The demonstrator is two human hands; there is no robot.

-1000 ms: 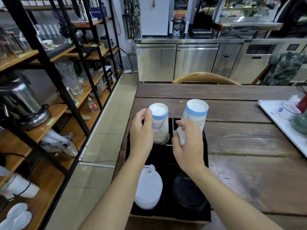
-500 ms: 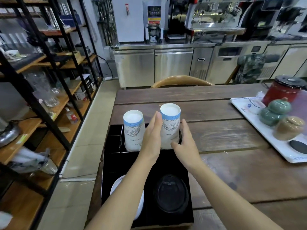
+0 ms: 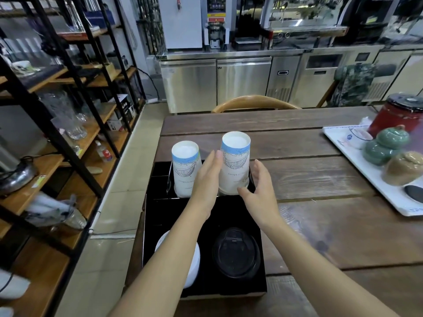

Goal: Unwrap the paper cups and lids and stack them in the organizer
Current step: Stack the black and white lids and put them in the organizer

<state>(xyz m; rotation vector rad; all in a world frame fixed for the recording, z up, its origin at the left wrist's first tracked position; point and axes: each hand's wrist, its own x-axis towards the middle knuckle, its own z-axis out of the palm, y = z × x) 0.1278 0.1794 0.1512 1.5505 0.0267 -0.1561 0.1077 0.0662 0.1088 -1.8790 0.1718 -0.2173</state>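
A black organizer [image 3: 174, 213] sits at the wooden table's left edge. Two stacks of upside-down white paper cups with blue bands stand upright in its back compartments, the left stack [image 3: 185, 165] and the right stack [image 3: 235, 161]. White lids [image 3: 193, 264] fill the front left compartment and black lids [image 3: 235, 252] the front right. My left hand [image 3: 206, 181] lies flat against the right stack's left side. My right hand [image 3: 258, 191] is spread open just right of that stack's base, thumb near it, gripping nothing.
A white tray [image 3: 389, 197] at the table's right carries green and brown lidded jars, with a red pot [image 3: 398, 113] behind. A wooden chair back [image 3: 254, 102] stands at the far edge. Black-framed shelves [image 3: 68, 110] with glassware line the left; steel counters run behind.
My left hand left the left stack and came to the right stack. The right stack went from tilted to upright in its compartment. My right hand has eased off it.
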